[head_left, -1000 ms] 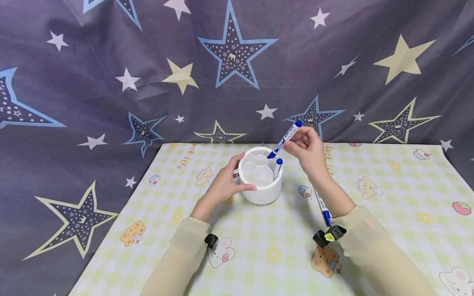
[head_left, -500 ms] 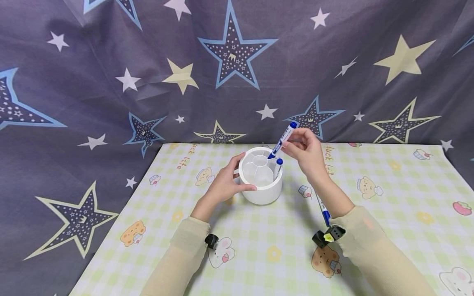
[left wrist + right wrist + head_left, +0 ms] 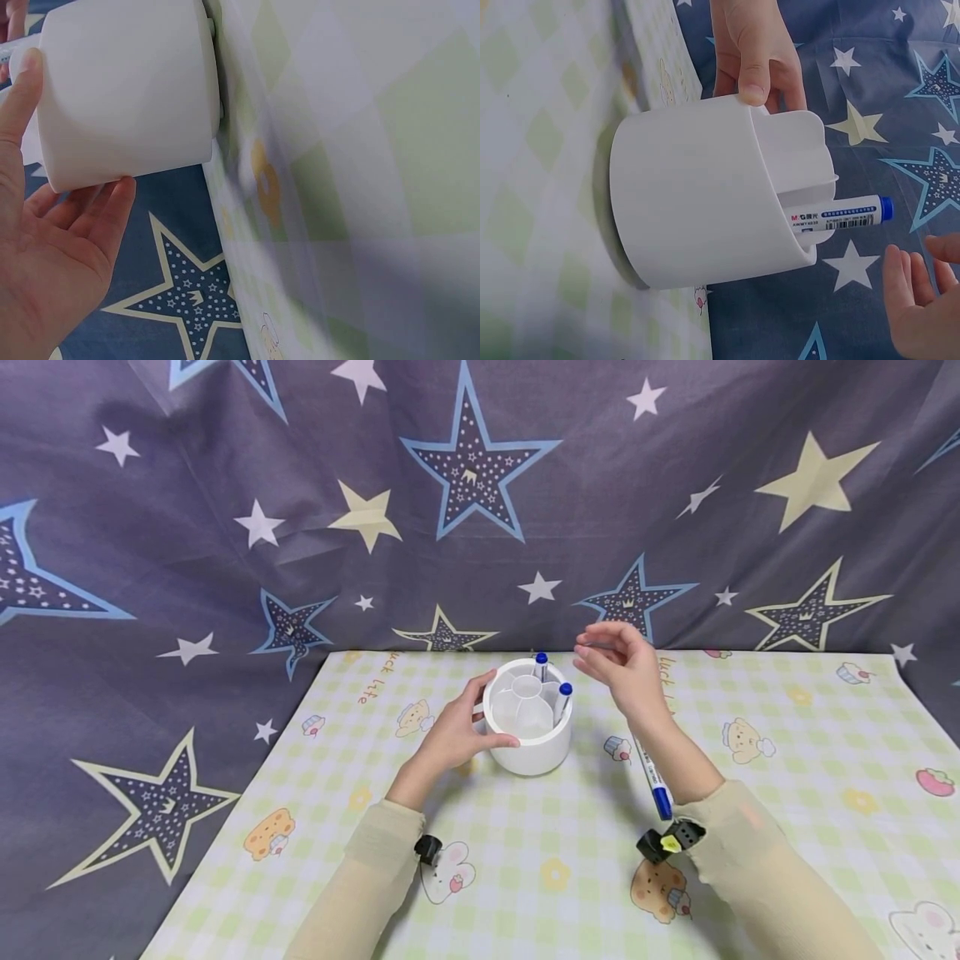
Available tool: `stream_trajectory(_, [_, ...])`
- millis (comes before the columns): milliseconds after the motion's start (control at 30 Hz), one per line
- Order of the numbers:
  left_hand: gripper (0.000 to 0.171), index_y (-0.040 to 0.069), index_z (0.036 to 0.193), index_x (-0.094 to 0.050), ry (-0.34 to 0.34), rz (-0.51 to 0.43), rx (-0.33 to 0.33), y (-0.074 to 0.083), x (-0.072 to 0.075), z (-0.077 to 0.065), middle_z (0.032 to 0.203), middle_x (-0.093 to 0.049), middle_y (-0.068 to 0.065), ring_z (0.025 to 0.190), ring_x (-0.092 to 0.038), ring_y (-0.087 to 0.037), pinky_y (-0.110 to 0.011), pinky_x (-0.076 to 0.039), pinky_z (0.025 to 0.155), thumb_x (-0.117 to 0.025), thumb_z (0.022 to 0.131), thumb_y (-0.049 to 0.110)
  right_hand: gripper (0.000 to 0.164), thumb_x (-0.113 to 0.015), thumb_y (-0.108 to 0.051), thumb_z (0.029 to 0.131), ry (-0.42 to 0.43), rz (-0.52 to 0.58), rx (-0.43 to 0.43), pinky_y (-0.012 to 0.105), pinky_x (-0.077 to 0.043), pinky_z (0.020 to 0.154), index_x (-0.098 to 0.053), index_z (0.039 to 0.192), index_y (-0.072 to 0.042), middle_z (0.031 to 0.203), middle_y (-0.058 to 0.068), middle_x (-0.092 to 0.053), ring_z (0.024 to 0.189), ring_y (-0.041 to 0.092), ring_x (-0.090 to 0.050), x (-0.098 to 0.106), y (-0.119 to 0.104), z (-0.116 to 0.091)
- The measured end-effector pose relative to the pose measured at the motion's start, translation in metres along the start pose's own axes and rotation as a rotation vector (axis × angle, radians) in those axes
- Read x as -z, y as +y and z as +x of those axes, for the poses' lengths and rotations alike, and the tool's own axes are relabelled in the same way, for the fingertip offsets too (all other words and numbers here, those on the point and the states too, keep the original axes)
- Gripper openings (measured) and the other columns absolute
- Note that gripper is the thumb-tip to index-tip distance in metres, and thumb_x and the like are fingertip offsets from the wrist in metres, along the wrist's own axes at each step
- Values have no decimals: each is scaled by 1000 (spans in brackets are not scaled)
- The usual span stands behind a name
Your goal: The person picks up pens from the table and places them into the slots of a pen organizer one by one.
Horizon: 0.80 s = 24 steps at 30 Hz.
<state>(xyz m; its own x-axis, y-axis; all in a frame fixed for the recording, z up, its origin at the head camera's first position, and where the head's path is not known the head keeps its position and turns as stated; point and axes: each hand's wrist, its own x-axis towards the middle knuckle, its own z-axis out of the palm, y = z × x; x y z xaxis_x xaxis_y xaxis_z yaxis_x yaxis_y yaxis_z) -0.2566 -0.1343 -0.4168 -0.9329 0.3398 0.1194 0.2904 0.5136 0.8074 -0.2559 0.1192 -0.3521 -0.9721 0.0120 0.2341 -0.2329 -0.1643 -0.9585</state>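
A white round pen holder [image 3: 531, 752] with several compartments stands upright on the table. My left hand [image 3: 457, 731] grips it from the left, thumb over the front rim and fingers around the far side; the left wrist view shows its fingertips [image 3: 120, 195] against the wall. Two blue-capped markers stand in the holder: one marker [image 3: 542, 668] at the back, another marker [image 3: 562, 700] at the right. Right of the rim, my right hand [image 3: 626, 672] hovers with nothing in its loosely bent fingers. A third marker [image 3: 654, 781] lies on the table, partly hidden by my right forearm.
A green-and-white checked cloth [image 3: 555, 827] with cartoon prints covers the table. Behind it hangs a dark curtain [image 3: 480, 577] patterned with stars. A small black camera [image 3: 660, 843] sits at the right wrist, close to the lying marker.
The marker that my right hand held tilted over the holder now stands in the back compartment. My right fingers have let it go. The left hand and the holder have stayed in place.
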Motion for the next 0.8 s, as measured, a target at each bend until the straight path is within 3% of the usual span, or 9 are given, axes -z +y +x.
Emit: stream_trajectory(800, [108,19,157,-26,5,-6,-1,-2,-1,0,154,-44,-7,138,-50,-25,-36,-51,112,-91,72,27,21,-60,7,94,14,91,25,25,-63,85,-59,111,-5,100,-2,-70,91,5,-71,30,0,-13])
